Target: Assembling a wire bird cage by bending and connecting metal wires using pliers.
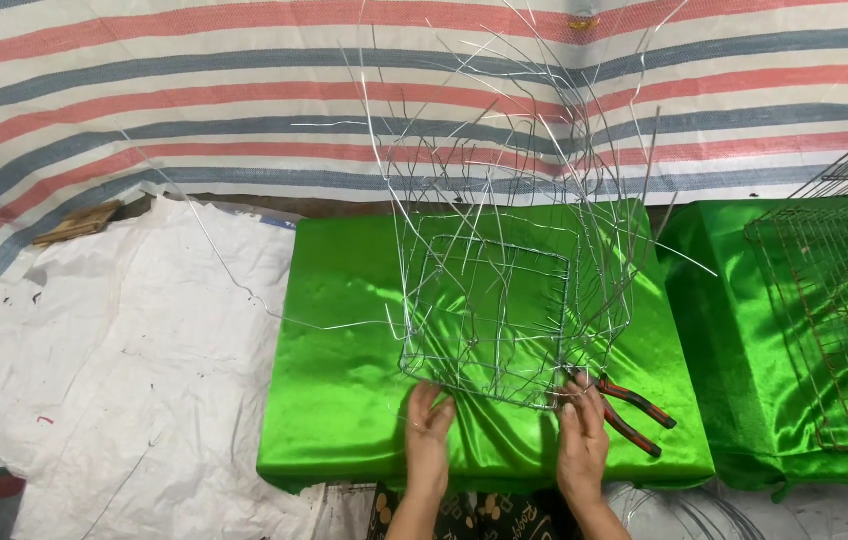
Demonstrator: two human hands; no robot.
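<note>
A half-woven wire basket [504, 315] stands on the green satin-covered worktop [344, 370], loose wire ends fanning upward; the left hand [429, 435] lies flat with fingers spread at its near edge, gripping nothing. The right hand [581, 435] pinches the basket's near right corner; red-handled pliers [629, 408] lie just beside it.

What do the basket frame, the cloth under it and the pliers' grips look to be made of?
Frame: thin bare metal wire, silvery, bent with loose ends sticking up. Cloth: shiny green fabric, satin-like, with bright creased highlights. Pliers: red and black grips, probably rubber or plastic coating; the jaws are hidden behind the wire and the right hand.
</note>
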